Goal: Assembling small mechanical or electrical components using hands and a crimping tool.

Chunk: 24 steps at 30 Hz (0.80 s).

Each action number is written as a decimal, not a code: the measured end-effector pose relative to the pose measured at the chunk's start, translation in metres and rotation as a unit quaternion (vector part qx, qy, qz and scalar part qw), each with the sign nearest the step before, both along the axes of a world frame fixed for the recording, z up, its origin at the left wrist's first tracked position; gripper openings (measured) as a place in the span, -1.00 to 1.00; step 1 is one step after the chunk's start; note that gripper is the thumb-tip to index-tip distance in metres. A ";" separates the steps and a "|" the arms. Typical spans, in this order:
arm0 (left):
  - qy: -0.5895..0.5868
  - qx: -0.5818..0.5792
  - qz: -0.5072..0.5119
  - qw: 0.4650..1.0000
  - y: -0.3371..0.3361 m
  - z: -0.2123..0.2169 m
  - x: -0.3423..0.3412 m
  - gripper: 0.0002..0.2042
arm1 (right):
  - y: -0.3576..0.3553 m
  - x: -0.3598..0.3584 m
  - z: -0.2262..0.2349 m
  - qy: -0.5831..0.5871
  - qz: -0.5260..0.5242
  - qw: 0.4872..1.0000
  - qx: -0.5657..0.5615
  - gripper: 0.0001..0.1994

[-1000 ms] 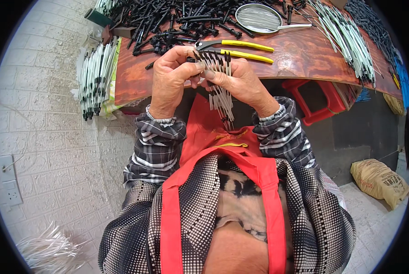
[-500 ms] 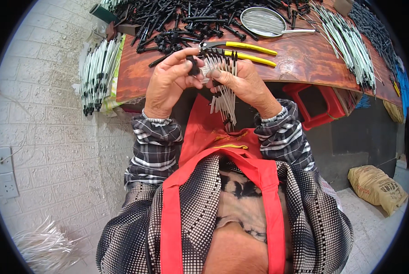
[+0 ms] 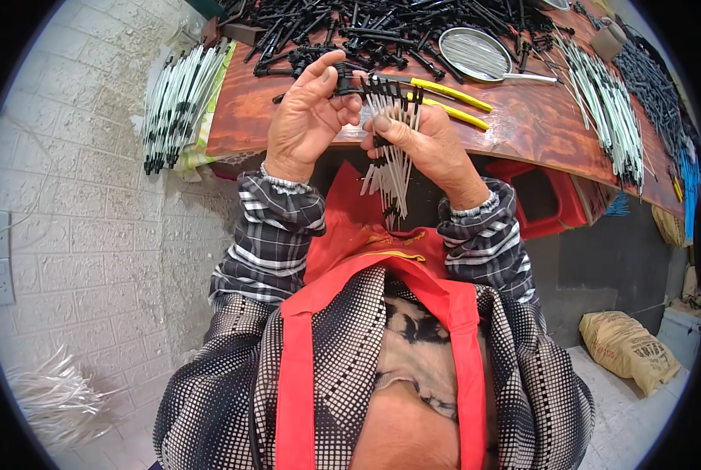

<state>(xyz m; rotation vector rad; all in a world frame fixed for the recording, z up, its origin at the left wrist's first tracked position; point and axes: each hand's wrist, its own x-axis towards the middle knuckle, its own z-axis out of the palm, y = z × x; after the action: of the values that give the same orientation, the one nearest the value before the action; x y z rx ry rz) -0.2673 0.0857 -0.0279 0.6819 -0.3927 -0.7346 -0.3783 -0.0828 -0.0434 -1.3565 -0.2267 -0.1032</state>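
Observation:
My right hand (image 3: 433, 153) is closed round a fanned bundle of thin white rods with black tips (image 3: 397, 164), thumb across the front. The black tips point up and away from me, and the lower ends hang over my lap. Just left of the bundle, my left hand (image 3: 303, 125) pinches a small black ribbed part (image 3: 343, 80) between thumb and fingers. Its exact kind is too small to tell, and the fingers partly cover it. Behind the bundle, yellow-handled pliers (image 3: 448, 102) lie on the reddish wooden table (image 3: 249, 117).
Black plastic parts (image 3: 397, 35) are heaped at the back. A round pan of thin rods (image 3: 476, 53) stands right of them. White rod bundles lie at the left (image 3: 182, 106) and right (image 3: 605, 110). Below the table are a red plastic stool (image 3: 558, 196) and a sack (image 3: 628, 348).
My left hand has tilted upward, its index finger straighter and the black part higher beside the rod tips. The right hand keeps its grip. The whole view has shifted slightly.

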 end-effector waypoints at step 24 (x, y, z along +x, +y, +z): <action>-0.006 -0.006 0.014 1.000 0.000 0.000 0.003 -0.67 | 0.008 0.000 0.003 0.013 -0.007 1.000 0.007 -0.74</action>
<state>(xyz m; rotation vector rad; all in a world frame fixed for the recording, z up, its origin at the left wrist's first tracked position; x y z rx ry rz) -0.2641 0.0854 -0.0279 0.6788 -0.3982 -0.7011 -0.3782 -0.0749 -0.0401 -1.3444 -0.1951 -0.0984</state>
